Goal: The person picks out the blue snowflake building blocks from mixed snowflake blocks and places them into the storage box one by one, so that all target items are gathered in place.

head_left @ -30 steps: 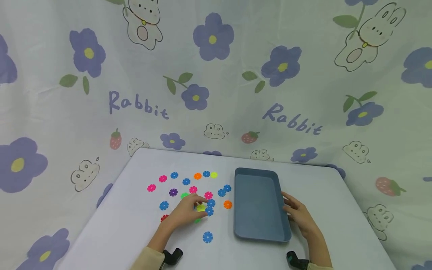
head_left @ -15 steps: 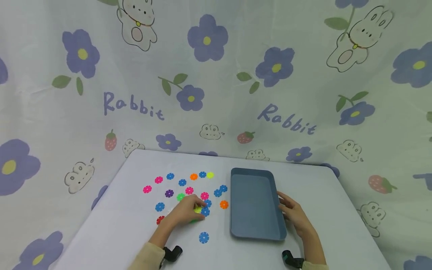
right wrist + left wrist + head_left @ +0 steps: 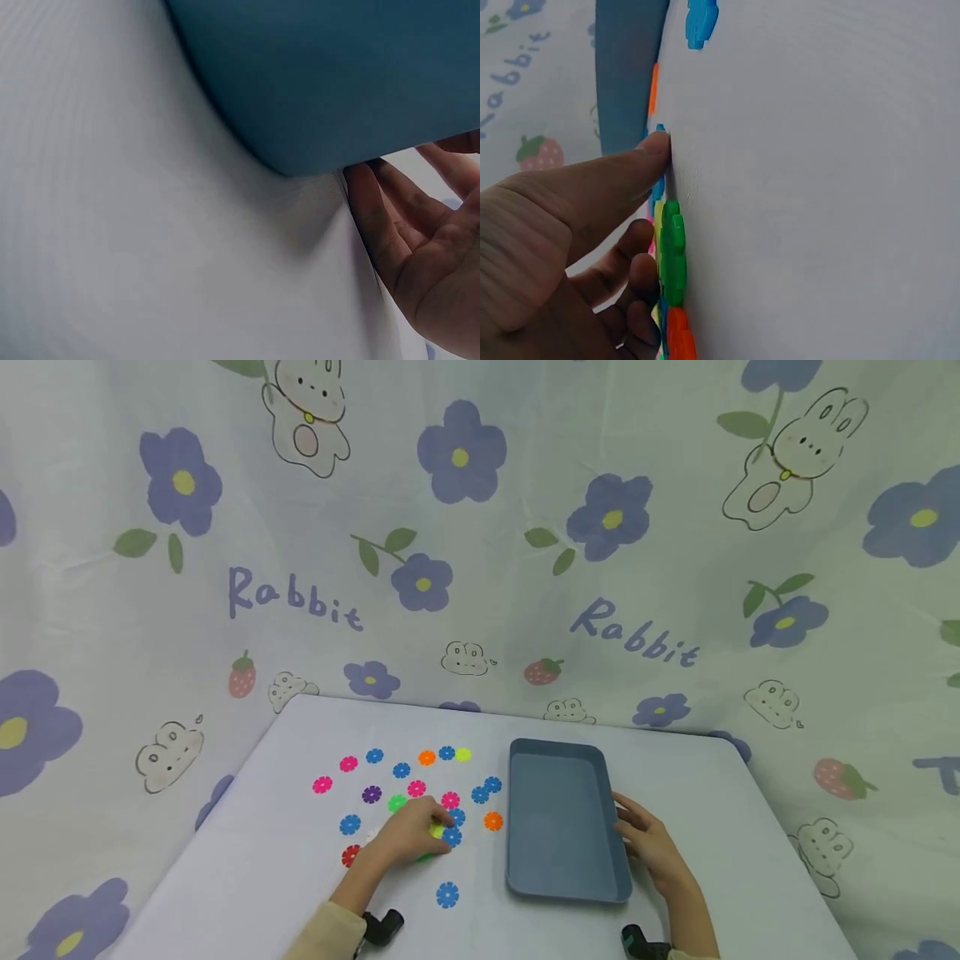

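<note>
Flat, notched plastic snowflake discs lie on a white table, several around my left hand [image 3: 408,833]. Its thumb and index finger pinch at a blue snowflake disc [image 3: 452,836], which partly overlaps another blue disc [image 3: 457,817]. Yellow and green discs are partly hidden under that hand; in the left wrist view a green disc [image 3: 673,255] shows beside the curled fingers. My right hand [image 3: 654,847] rests its fingertips against the outer right side of a shallow blue-grey tray [image 3: 566,897]. In the right wrist view, the fingers [image 3: 379,217] touch the tray's wall.
Other discs spread left of the tray: pink [image 3: 322,785], purple [image 3: 372,794], red [image 3: 351,856], orange [image 3: 492,821] and blue [image 3: 447,894]. A printed fabric curtain [image 3: 480,552] hangs behind the table [image 3: 247,877].
The head view has shifted slightly, moving the whole scene left in the picture. My left fingers stay at the blue discs, and my right hand stays at the tray's side.
</note>
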The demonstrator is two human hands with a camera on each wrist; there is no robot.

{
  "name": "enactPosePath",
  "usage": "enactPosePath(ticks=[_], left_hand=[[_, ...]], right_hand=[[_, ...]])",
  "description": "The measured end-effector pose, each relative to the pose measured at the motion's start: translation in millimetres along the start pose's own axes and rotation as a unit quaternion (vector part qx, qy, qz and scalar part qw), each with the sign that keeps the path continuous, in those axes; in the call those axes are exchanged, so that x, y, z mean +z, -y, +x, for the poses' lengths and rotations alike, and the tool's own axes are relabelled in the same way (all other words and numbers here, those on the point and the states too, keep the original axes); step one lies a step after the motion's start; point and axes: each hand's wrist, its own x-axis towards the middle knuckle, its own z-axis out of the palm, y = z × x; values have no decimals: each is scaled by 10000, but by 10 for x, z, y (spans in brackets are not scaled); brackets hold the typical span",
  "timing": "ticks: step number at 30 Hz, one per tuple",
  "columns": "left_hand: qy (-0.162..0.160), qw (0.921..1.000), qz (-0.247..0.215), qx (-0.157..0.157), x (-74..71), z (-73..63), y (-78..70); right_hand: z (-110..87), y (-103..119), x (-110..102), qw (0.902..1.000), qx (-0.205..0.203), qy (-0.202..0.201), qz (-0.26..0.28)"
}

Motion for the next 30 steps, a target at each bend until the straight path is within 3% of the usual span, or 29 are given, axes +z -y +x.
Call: enactPosePath(ticks=[9, 20, 24, 30], left_hand=[[89, 9998, 78, -141, 5, 40, -9], [94, 9986, 447, -251, -18, 25, -143], [89, 9992, 293, -243, -7, 21, -168], [80, 9992, -343, -174, 16, 68, -162]], right_hand=[[-9, -30, -23, 10000, -75, 46, 27], [24, -35, -17, 10000, -26, -42, 10], [5, -35, -11, 10000, -1, -65, -17], [-7, -35, -11, 10000, -43, -52, -24]])
